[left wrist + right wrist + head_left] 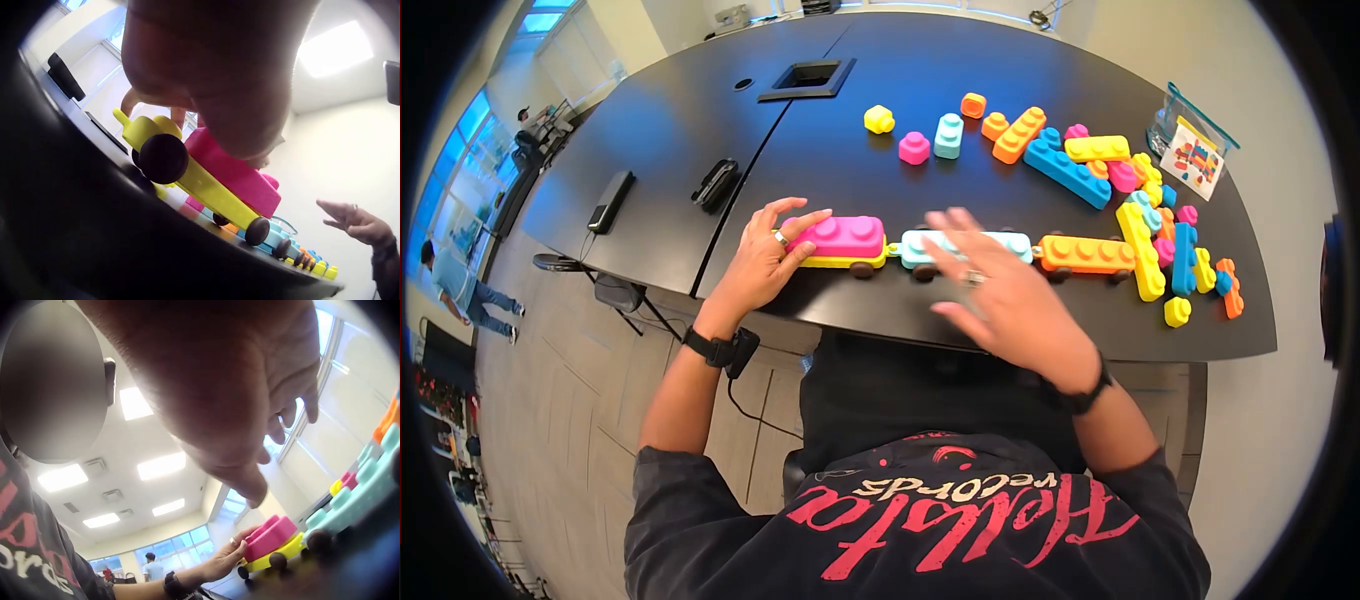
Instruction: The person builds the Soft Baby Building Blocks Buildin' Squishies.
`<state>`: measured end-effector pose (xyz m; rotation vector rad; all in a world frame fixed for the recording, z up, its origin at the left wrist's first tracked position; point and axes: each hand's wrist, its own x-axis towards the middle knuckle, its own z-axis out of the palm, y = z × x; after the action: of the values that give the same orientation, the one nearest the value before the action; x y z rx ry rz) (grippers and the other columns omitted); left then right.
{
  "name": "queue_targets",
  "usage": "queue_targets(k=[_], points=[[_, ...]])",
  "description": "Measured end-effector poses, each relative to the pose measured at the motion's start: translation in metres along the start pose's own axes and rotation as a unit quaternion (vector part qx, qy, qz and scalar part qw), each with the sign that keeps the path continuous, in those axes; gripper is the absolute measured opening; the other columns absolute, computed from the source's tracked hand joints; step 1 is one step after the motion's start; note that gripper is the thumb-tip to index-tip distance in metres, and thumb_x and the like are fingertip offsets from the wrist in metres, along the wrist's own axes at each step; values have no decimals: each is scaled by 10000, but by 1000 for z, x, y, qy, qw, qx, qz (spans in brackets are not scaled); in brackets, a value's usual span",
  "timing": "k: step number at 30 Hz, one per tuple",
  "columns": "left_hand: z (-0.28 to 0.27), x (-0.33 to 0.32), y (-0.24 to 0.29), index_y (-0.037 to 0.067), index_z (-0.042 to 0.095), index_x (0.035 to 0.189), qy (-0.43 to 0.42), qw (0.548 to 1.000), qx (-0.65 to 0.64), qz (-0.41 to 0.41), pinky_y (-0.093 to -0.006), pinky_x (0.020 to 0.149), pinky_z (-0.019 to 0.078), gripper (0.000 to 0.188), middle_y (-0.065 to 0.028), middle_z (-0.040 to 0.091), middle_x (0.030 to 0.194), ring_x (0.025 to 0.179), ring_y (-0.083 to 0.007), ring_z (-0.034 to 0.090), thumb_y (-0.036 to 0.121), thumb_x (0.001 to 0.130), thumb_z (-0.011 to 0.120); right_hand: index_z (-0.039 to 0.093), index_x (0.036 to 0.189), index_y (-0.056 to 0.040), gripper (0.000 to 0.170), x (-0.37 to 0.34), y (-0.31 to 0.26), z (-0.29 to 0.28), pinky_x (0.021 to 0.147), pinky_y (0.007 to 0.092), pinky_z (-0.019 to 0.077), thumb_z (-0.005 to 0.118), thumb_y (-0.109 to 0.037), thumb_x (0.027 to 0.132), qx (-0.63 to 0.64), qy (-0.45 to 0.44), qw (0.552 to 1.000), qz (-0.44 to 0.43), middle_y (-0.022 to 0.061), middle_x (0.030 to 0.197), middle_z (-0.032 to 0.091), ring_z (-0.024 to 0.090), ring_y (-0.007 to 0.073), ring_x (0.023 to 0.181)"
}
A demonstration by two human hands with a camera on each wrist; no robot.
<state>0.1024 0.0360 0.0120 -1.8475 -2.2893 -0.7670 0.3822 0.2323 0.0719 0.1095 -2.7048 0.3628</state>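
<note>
A pink toy building block (852,236) sits on a yellow wheeled wagon base (209,195) at the left end of a toy train. My left hand (758,255) pinches the pink block's left end, thumb on the near side and fingers on the far side. Hooked behind it in the row are a light teal wagon (1012,246) and an orange wagon (1088,253), both with dark wheels. Over the teal wagon my right hand (1012,312) hangs with fingers spread, blurred and holding nothing; it hides part of that wagon.
Loose blocks lie in a heap on the right, including a long blue block (1065,172) and a yellow one (1140,255). A clear bag with a picture card (1195,160) stands behind them. Two dark cases, one an open black case (715,185), lie at left.
</note>
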Motion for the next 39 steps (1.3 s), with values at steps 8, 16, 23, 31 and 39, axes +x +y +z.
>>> queue_targets(k=[8,16,23,31,39], points=[[7,-2,-2,175,567,1404,9,999,-48,-19,-447,1121,349,381,-101,535,1422,1309,-311,474,237,1029,541,466,1429,22,624,50,10,63,1148,435,384,692,-241,910,6,-49,998,-40,202,1479,479,443,355,1393],[1,-19,-11,125,247,1593,100,988,-34,-112,-467,1192,249,857,-154,371,1577,1443,-331,348,359,913,714,672,1212,-65,333,175,152,38,910,455,546,656,-199,907,-126,-31,990,50,193,1191,654,642,357,1098],[13,-43,-40,24,213,1563,115,957,-195,-179,-435,1154,346,1088,-148,655,1284,1266,-285,574,260,746,891,766,941,-57,189,209,179,93,807,452,581,627,-50,813,-160,-115,973,119,217,924,728,714,392,899],[17,-44,-37,26,228,1538,156,950,-191,-190,-435,1099,412,1093,-163,690,1232,1206,-302,628,296,728,910,762,1015,-55,257,252,16,91,871,429,558,729,-105,766,65,-67,989,-112,174,987,733,702,355,957],[13,-41,-33,-55,228,1518,146,948,-186,-213,-381,960,516,1128,-200,710,1153,1067,-316,694,275,689,918,758,972,-22,239,245,-24,117,819,438,577,728,-94,747,30,-137,989,-53,216,939,727,711,382,896]])
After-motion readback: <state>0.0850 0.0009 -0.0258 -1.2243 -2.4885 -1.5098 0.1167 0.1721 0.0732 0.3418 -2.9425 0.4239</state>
